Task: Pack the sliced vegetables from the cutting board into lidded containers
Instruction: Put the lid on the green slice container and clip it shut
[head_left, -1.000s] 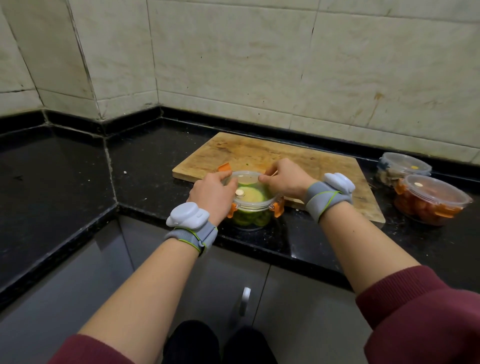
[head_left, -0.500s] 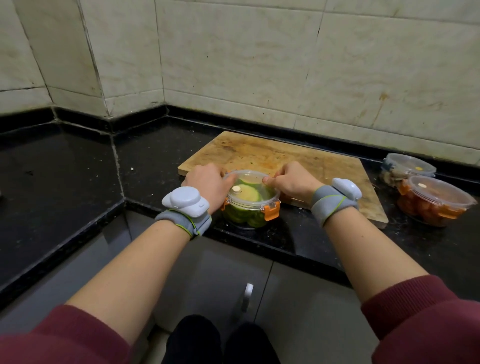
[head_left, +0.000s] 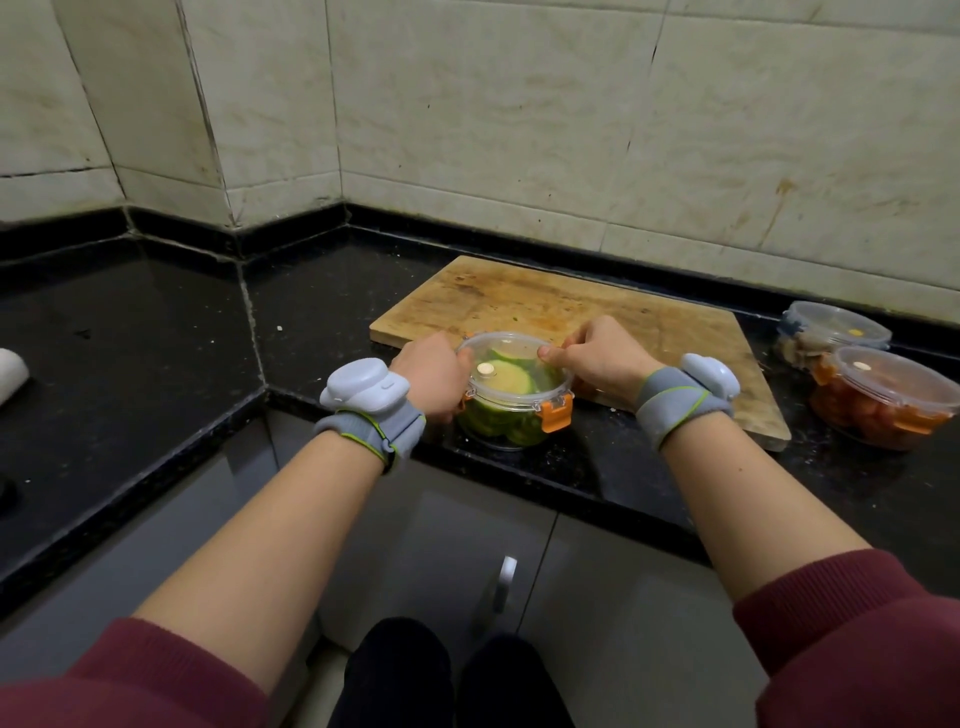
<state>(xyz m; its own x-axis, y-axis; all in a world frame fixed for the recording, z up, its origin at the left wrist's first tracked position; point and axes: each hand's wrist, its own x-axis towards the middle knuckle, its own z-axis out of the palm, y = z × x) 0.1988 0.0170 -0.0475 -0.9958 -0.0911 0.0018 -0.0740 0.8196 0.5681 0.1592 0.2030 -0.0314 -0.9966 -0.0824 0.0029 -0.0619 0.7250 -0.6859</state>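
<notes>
Both hands, left hand (head_left: 434, 375) at nine o'clock and right hand (head_left: 602, 356) at two, press the lidded cucumber container (head_left: 511, 402) just in front of the cutting board (head_left: 597, 312).

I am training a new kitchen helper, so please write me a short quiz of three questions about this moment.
1. True or false: the wooden cutting board has vegetable slices on it.
2. What fills the round clear plastic container with orange clips between the left hand and the right hand?
3. Where do the two other lidded containers stand? A) left of the board B) right of the board C) on the board

Key:
1. False; it is bare.
2. Green slices.
3. B; the red-filled container is nearer, the blue-clipped container behind it.
</notes>
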